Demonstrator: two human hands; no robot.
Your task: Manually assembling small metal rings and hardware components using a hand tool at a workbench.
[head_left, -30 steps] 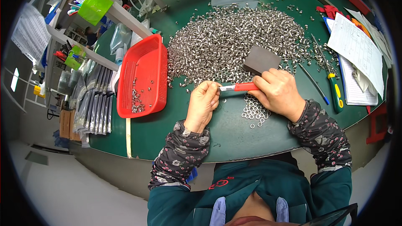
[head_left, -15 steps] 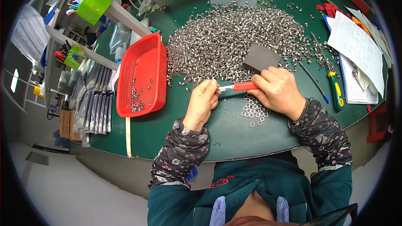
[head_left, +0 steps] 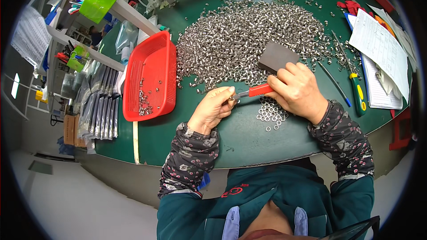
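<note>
Across the green bench (head_left: 258, 144), observed a heap of metal rings (head_left: 249, 40); nearer, noted right grip (head_left: 296, 88) wrapped around a red-handled knife (head_left: 260, 90), left grip (head_left: 212, 108) pinching a small metal piece (head_left: 233, 101) at its tip. Judged liable to cut pinching fingertips (head_left: 230, 90) upon slipping. Against half a second ago, noted knife tilted more, piece more exposed.

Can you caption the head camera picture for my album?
Right hand points a red-handled metal-bladed tool at a small silver metal piece in the left hand.
</note>
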